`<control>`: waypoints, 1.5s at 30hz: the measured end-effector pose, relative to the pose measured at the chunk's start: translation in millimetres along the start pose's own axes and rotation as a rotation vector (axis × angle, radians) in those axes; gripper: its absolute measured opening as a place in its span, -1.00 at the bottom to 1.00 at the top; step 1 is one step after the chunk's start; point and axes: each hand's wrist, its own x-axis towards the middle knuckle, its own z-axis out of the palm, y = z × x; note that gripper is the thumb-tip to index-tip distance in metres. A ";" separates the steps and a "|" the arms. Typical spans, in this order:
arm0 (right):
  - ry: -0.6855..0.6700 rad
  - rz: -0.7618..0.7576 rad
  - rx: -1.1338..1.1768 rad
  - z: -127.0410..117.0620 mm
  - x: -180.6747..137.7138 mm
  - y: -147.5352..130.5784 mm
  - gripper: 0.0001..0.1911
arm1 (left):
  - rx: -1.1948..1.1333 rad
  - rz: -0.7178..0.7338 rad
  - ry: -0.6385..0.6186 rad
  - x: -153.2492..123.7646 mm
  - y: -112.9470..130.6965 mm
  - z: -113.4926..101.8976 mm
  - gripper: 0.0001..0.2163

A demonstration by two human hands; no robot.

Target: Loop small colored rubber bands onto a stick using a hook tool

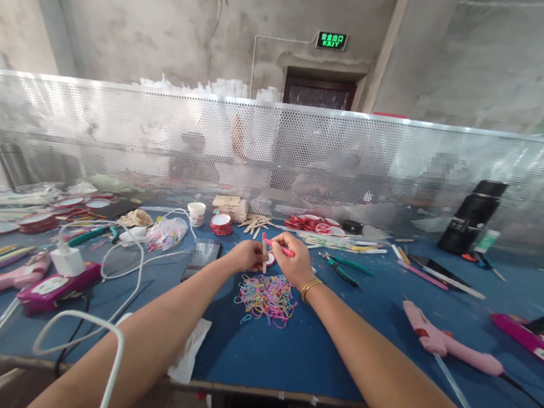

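Note:
In the head view my left hand [250, 256] is closed on a flat wooden craft stick [264, 260], held upright. My right hand [294, 258] pinches a red pen-like stick [287, 250], its end close to the top of the wooden stick. Just behind the fingers, a small white disc with a red rim [270, 260] shows in part. Below both hands lies a loose heap of colourful small plastic clips [268, 299] on the blue table. A gold bracelet [311, 288] circles my right wrist.
Pink glue guns lie right [450, 346] and left [22, 277]. Pliers [340, 269] rest right of my hands, and a phone [202, 258] lies left. Behind stand a paper cup [195, 214], red-rimmed discs [221, 224] and a black bottle [473, 215]. A white cable [139, 275] loops near my left arm.

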 end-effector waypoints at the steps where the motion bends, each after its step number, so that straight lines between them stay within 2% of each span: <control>1: 0.005 0.002 -0.011 0.2 0.0 0.3 -0.85 | 0.002 -0.003 0.006 -0.2 0.0 0.0 -0.85; 6: 0.041 0.009 -0.024 0.0 0.1 2.4 -0.85 | -0.003 -0.015 -0.003 -2.2 1.9 -0.8 -0.81; 16: 0.014 0.024 -0.030 0.2 0.4 1.3 -0.85 | -0.049 -0.018 0.012 -10.9 9.4 1.1 -0.84; 21: 0.020 0.040 -0.048 -1.6 -0.3 3.1 -0.80 | -0.027 -0.002 0.012 -7.4 4.3 0.2 -0.90; 29: 0.003 0.084 -0.016 -3.7 -2.1 2.8 -0.80 | -0.049 0.039 -0.005 -6.5 0.4 0.6 -0.92; 37: -0.004 0.066 -0.036 -2.9 -0.1 -1.3 -0.76 | -0.027 0.084 -0.018 -4.9 -3.3 -2.6 -0.92; 45: -0.003 0.048 -0.079 -0.4 1.4 2.3 -0.72 | -0.049 0.055 -0.038 -5.4 -2.7 -2.5 -0.92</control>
